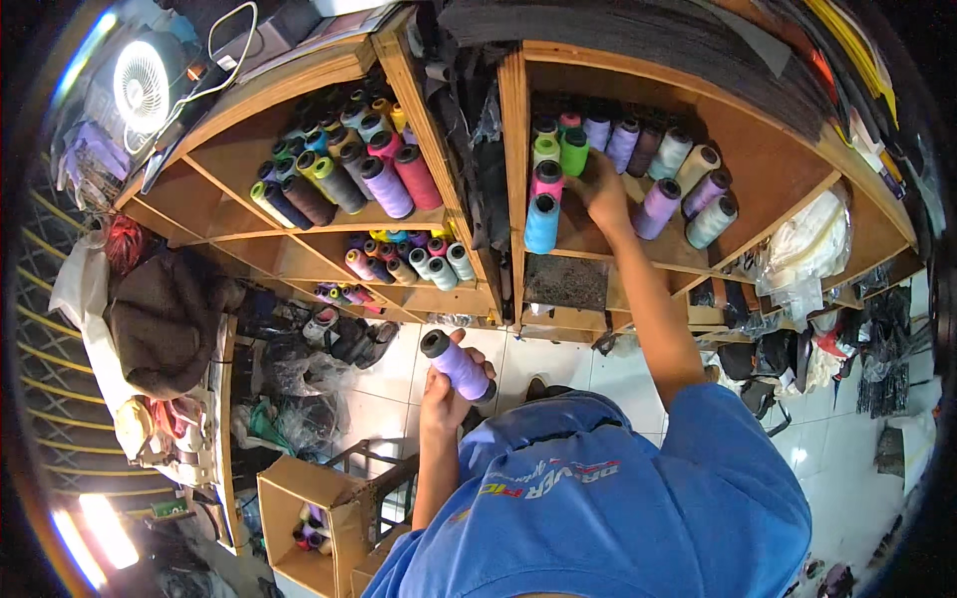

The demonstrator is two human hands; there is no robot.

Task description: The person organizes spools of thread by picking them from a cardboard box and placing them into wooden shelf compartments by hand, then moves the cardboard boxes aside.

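My left hand [451,391] is wrapped round a purple thread spool [462,371] with black ends, held tilted in front of my body. My right arm stretches up into the right shelf compartment, where my right hand [601,195] grips a bright green thread spool [574,152]; its fingertips are partly hidden. Just left of that hand stand a pink spool [547,180] and a light blue spool [541,223]. To its right a lilac spool [657,209] stands upright among purple, brown, cream and pale grey ones.
The left wooden shelf [249,164] holds several rows of coloured spools. An upright divider [513,149] edges the right compartment. Below left, an open cardboard box [304,488] has spools inside. Plastic bags [299,409] and shoes lie on the tiled floor. A lit round fan [142,88] stands upper left.
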